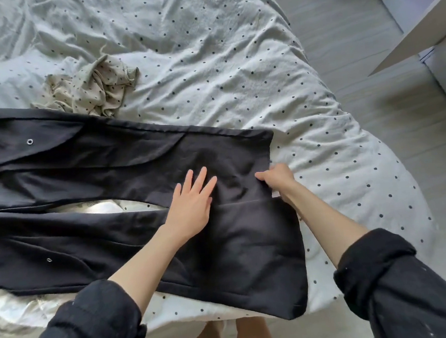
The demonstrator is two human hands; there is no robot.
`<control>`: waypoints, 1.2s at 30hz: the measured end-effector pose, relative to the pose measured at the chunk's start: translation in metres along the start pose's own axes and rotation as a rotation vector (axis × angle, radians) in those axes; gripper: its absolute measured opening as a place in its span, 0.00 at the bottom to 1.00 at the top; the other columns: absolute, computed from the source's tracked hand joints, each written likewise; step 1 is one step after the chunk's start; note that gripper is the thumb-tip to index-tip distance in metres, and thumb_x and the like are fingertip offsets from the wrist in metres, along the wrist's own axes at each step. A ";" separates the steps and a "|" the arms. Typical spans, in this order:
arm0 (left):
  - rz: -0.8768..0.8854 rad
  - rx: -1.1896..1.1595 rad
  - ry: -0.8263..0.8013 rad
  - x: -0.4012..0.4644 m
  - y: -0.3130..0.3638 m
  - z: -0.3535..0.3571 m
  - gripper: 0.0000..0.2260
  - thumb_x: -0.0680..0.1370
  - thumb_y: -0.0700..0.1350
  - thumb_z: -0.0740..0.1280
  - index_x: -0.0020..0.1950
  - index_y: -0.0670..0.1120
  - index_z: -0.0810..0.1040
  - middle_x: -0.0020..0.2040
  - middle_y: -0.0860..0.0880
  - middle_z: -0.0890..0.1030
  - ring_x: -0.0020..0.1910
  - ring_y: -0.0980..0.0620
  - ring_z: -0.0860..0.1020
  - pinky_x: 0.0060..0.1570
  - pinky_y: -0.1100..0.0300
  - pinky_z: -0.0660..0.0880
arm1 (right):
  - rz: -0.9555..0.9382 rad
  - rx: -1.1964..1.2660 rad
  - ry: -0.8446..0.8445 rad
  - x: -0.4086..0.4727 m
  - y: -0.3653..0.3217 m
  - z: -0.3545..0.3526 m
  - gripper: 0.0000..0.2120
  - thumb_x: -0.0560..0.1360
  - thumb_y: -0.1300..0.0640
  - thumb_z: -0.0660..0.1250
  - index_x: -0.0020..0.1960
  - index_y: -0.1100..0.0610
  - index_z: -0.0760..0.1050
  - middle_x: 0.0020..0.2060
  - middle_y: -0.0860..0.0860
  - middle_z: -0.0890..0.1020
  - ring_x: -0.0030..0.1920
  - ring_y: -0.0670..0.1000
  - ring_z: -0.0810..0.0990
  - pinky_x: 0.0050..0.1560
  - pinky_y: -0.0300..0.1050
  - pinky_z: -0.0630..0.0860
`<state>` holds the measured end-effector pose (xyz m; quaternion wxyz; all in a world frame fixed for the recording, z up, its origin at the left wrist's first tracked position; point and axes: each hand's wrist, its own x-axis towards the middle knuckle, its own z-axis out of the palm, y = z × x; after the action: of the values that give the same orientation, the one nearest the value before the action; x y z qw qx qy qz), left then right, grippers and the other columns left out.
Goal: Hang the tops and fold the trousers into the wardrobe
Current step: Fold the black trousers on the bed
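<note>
A bed [234, 61] is filling most of the room, its pale grey duvet cover [206, 36] lying rumpled and dotted with small dark spots. Soft daylight is falling across it. To the right, a light grey plank floor [353, 38] is showing, with a white cabinet panel [419, 33] jutting in at the far corner and casting a shadow.

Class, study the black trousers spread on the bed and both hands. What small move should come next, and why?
Probably fold one leg over the other. The black trousers lie flat on the bed with their legs apart, the left hand presses them flat, and the right hand grips the edge.
</note>
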<state>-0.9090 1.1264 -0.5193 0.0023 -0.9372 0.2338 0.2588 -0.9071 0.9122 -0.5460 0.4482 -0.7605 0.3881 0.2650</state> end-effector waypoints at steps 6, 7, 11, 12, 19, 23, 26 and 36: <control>0.013 -0.014 0.074 0.014 -0.002 -0.003 0.25 0.82 0.51 0.52 0.78 0.53 0.46 0.78 0.48 0.43 0.76 0.43 0.42 0.72 0.43 0.48 | -0.283 0.100 0.291 0.009 -0.026 -0.032 0.16 0.78 0.55 0.62 0.62 0.62 0.72 0.56 0.55 0.79 0.57 0.56 0.76 0.55 0.48 0.71; 0.032 -0.008 0.071 0.016 0.001 -0.002 0.26 0.82 0.51 0.52 0.78 0.53 0.45 0.78 0.48 0.43 0.76 0.43 0.42 0.72 0.42 0.48 | -0.300 0.087 0.317 0.012 -0.023 -0.038 0.15 0.78 0.56 0.62 0.61 0.62 0.73 0.56 0.56 0.79 0.57 0.57 0.76 0.54 0.48 0.70; 0.066 -0.006 -0.010 0.021 0.012 0.004 0.26 0.82 0.51 0.52 0.78 0.53 0.45 0.78 0.48 0.42 0.76 0.43 0.41 0.71 0.40 0.48 | -0.151 0.030 0.252 0.024 -0.003 -0.039 0.12 0.78 0.56 0.61 0.57 0.63 0.73 0.56 0.58 0.78 0.56 0.58 0.75 0.52 0.47 0.69; 0.073 -0.001 -0.018 0.020 0.013 0.006 0.25 0.82 0.51 0.52 0.78 0.53 0.46 0.78 0.48 0.42 0.76 0.43 0.41 0.71 0.40 0.48 | -0.119 0.068 0.198 0.024 0.002 -0.037 0.13 0.78 0.54 0.62 0.57 0.63 0.72 0.56 0.58 0.78 0.54 0.57 0.75 0.51 0.48 0.70; 0.025 0.023 0.056 0.006 -0.007 0.006 0.31 0.79 0.42 0.58 0.78 0.53 0.46 0.78 0.48 0.43 0.77 0.45 0.42 0.72 0.42 0.48 | -0.203 0.245 -0.248 0.000 0.036 -0.026 0.11 0.72 0.59 0.72 0.54 0.53 0.77 0.53 0.51 0.83 0.48 0.45 0.81 0.50 0.38 0.75; 0.010 -0.001 0.061 0.003 -0.013 0.006 0.30 0.80 0.43 0.58 0.78 0.53 0.47 0.78 0.48 0.44 0.77 0.45 0.44 0.72 0.44 0.50 | -0.197 0.161 -0.140 -0.004 0.040 -0.037 0.06 0.73 0.61 0.69 0.50 0.56 0.79 0.47 0.55 0.84 0.48 0.53 0.81 0.55 0.49 0.76; 0.040 0.037 0.072 -0.007 -0.007 0.013 0.28 0.81 0.45 0.55 0.78 0.52 0.47 0.78 0.47 0.46 0.77 0.45 0.46 0.71 0.43 0.51 | -0.143 0.059 -0.008 -0.012 0.053 -0.041 0.04 0.74 0.55 0.68 0.45 0.56 0.78 0.40 0.52 0.81 0.44 0.53 0.78 0.49 0.46 0.74; 0.044 0.034 -0.039 -0.093 -0.005 0.056 0.27 0.82 0.48 0.52 0.78 0.54 0.43 0.78 0.46 0.42 0.77 0.44 0.41 0.72 0.43 0.46 | -0.314 -0.335 0.446 -0.102 0.085 0.009 0.22 0.79 0.55 0.59 0.71 0.60 0.64 0.70 0.57 0.67 0.71 0.56 0.63 0.69 0.49 0.57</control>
<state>-1.0040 1.1781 -0.5228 0.0172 -0.9264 0.2587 0.2730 -1.0349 0.9310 -0.5136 0.2561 -0.9136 0.3056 0.0799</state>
